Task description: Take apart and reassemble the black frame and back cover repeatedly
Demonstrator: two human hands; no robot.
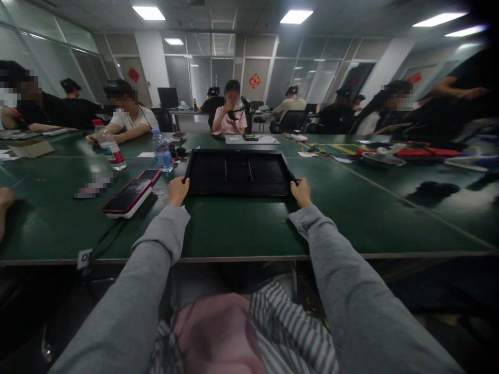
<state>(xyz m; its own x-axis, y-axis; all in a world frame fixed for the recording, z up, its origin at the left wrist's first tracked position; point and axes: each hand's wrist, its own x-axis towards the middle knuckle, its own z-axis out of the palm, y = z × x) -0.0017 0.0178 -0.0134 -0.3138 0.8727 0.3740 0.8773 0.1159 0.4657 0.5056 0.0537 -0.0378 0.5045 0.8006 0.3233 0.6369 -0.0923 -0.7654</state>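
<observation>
Both hands grip a black rectangular tray-like panel (265,174) with a raised rim. Two thin metal rods and a crossbar show near the middle of its face. My left hand (179,190) is closed around the panel's left edge, close to the front corner. On the opposite edge, my right hand (301,192) is closed in the same way. The panel is over the green table (237,223); whether it rests on the surface or is slightly raised, I cannot tell.
Left of the panel are a blue-capped water bottle (162,151), a red-capped bottle (110,145) and a red-edged phone (127,197) on a white block. A metal bowl (383,159) and red items lie right. Several people sit around the table.
</observation>
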